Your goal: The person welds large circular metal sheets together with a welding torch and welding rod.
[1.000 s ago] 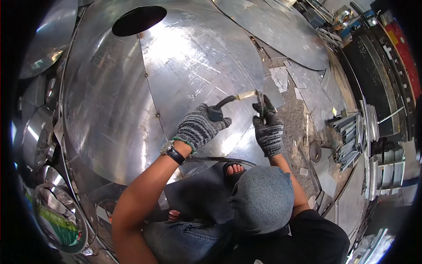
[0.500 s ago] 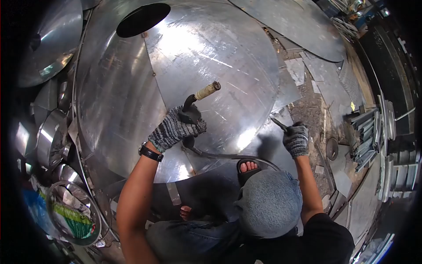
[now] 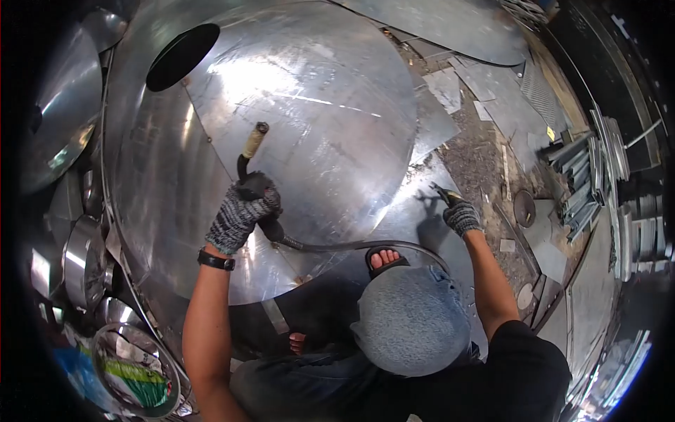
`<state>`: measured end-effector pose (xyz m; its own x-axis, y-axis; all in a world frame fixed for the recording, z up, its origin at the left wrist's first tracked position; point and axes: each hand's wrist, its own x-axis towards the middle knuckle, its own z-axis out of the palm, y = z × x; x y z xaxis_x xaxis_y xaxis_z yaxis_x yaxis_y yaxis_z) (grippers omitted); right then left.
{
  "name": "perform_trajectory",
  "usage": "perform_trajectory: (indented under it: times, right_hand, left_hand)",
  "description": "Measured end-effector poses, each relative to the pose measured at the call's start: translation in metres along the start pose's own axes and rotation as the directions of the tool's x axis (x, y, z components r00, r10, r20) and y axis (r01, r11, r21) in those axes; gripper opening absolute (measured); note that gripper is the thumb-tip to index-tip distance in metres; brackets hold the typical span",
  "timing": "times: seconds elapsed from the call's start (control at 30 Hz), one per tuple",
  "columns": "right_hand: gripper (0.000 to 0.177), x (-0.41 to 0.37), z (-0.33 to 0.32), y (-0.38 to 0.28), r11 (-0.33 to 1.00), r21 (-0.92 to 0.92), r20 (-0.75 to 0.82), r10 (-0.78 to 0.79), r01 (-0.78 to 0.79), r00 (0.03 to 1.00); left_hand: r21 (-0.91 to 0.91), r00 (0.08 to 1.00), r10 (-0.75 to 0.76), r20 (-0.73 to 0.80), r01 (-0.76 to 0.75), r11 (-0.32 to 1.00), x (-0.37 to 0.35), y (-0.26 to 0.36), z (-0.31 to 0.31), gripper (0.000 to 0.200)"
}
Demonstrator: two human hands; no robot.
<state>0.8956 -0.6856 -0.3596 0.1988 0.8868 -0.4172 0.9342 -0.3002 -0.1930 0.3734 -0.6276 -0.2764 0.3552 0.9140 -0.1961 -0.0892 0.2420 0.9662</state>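
My left hand (image 3: 239, 221), in a grey knitted glove, is closed around the black handle of a welding torch (image 3: 253, 143). The torch's neck rises from the fist, its tan-wrapped nozzle pointing toward the far side. From the handle a dark cable (image 3: 337, 246) curves right, passing behind the grey cap. Beneath the torch lies a large round sheet-metal disc (image 3: 316, 155) with a seam and a dark oval hole. To the right of the disc, my gloved right hand (image 3: 462, 218) is closed on what looks like pliers (image 3: 441, 193), jaws pointing up and left.
Flat metal offcuts (image 3: 443, 89) litter the dirt floor on the right. Stacked metal channels (image 3: 580, 186) lie farther right. At lower left, a metal ring (image 3: 102, 352) surrounds a colourful bag (image 3: 140, 380). A sandalled foot (image 3: 384, 259) is beside the disc's near edge.
The torch has turned more upright, its nozzle swinging left with my left hand. My right hand and the pliers have shifted slightly. The whole view has shifted too.
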Motion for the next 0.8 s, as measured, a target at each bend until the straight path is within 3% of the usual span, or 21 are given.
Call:
perform_trajectory:
  times: [0.07, 0.1, 0.13, 0.17, 0.2, 0.27, 0.3, 0.33, 0.37, 0.4, 0.47, 0.5, 0.53, 0.6, 0.63, 0.67, 0.7, 0.73, 0.8]
  right_hand:
    - [0.062, 0.014, 0.008, 0.007, 0.997, -0.069, 0.111, 0.032, -0.025, 0.993]
    - [0.062, 0.011, -0.003, -0.007, 0.997, -0.073, 0.117, 0.004, 0.004, 0.993]
    - [0.059, 0.001, -0.022, -0.029, 0.983, -0.185, 0.181, 0.050, -0.016, 0.982]
    - [0.057, -0.003, -0.029, -0.047, 0.953, -0.301, 0.235, 0.097, -0.022, 0.967]
    - [0.050, 0.015, -0.011, -0.036, 0.941, -0.337, 0.197, 0.038, 0.031, 0.980]
    - [0.055, 0.026, -0.004, -0.041, 0.985, -0.116, -0.061, -0.132, 0.125, 0.989]
    - [0.058, 0.033, -0.009, -0.061, 0.946, 0.069, -0.120, -0.308, 0.317, 0.944]
    - [0.061, 0.035, -0.020, -0.090, 0.837, 0.240, -0.202, -0.453, 0.492, 0.868]
    - [0.054, 0.021, -0.048, -0.138, 0.716, 0.444, -0.186, -0.515, 0.539, 0.837]
    - [0.053, 0.020, -0.062, -0.170, 0.425, 0.725, -0.198, -0.624, 0.542, 0.755]
    - [0.059, 0.026, -0.097, -0.241, 0.147, 0.789, -0.264, -0.796, 0.596, 0.545]
    - [0.054, 0.028, -0.114, -0.273, 0.178, 0.776, -0.244, -0.800, 0.605, 0.548]
    - [0.055, -0.006, -0.152, -0.303, 0.532, 0.531, -0.155, -0.705, 0.660, 0.692]
    - [0.058, 0.005, -0.158, -0.321, 0.191, 0.827, -0.213, -0.765, 0.529, 0.608]
    - [0.053, 0.010, -0.163, -0.323, 0.076, 0.921, -0.149, -0.838, 0.382, 0.525]
    - [0.048, 0.016, -0.171, -0.324, -0.011, 0.979, -0.097, -0.902, 0.202, 0.421]
    - [0.052, 0.027, -0.178, -0.325, 0.055, 0.950, -0.052, -0.942, 0.308, 0.330]
    - [0.057, 0.040, -0.181, -0.329, 0.105, 0.886, -0.054, -0.944, 0.451, 0.326]
    - [0.060, 0.045, -0.210, -0.350, 0.524, 0.677, 0.226, -0.816, 0.516, 0.533]
  left_hand:
    - [0.003, 1.000, -0.023, 0.004, 0.023, 1.000, 0.002, 0.003, -0.004, 0.030]
    - [-0.036, 0.984, -0.082, -0.156, 0.077, 0.996, -0.003, 0.025, 0.018, 0.029]
    - [0.012, 0.978, -0.057, -0.202, 0.060, 0.998, 0.000, 0.032, 0.021, 0.028]
    - [-0.063, 0.969, -0.066, -0.237, 0.053, 0.997, 0.004, 0.040, 0.027, 0.026]
    - [-0.140, 0.958, -0.074, -0.278, 0.036, 0.990, 0.009, 0.051, 0.032, 0.025]
    - [-0.231, 0.978, -0.025, -0.207, -0.024, 0.973, 0.022, 0.071, 0.034, 0.026]
    - [-0.230, 0.974, -0.015, -0.224, -0.037, 0.972, 0.030, 0.083, 0.042, 0.030]
    - [-0.230, 0.972, -0.006, -0.237, -0.050, 0.972, 0.037, 0.098, 0.051, 0.033]
    - [-0.225, 0.980, 0.032, -0.197, -0.077, 0.971, 0.041, 0.116, 0.059, 0.035]
    - [-0.221, 0.985, 0.073, -0.153, -0.107, 0.969, 0.048, 0.129, 0.067, 0.037]
    - [-0.133, 0.959, 0.279, -0.049, -0.283, 0.950, 0.067, 0.146, 0.077, 0.037]
    - [-0.088, 0.937, 0.339, -0.079, -0.346, 0.934, 0.075, 0.155, 0.085, 0.038]
    - [-0.040, 0.912, 0.398, -0.101, -0.403, 0.914, 0.078, 0.166, 0.092, 0.038]
    - [0.019, 0.904, 0.385, -0.188, -0.389, 0.921, 0.070, 0.186, 0.094, 0.040]
    - [-0.203, 0.880, 0.475, -0.011, -0.467, 0.861, 0.075, 0.186, 0.083, 0.040]
    - [-0.423, 0.800, 0.583, 0.141, -0.483, 0.766, 0.079, 0.184, 0.072, 0.040]
    - [-0.338, 0.798, 0.562, 0.216, -0.479, 0.810, 0.073, 0.188, 0.064, 0.037]
    - [-0.255, 0.795, 0.570, 0.206, -0.519, 0.816, 0.073, 0.184, 0.057, 0.036]
    - [-0.240, 0.762, 0.647, -0.010, -0.630, 0.738, 0.072, 0.177, 0.060, 0.041]
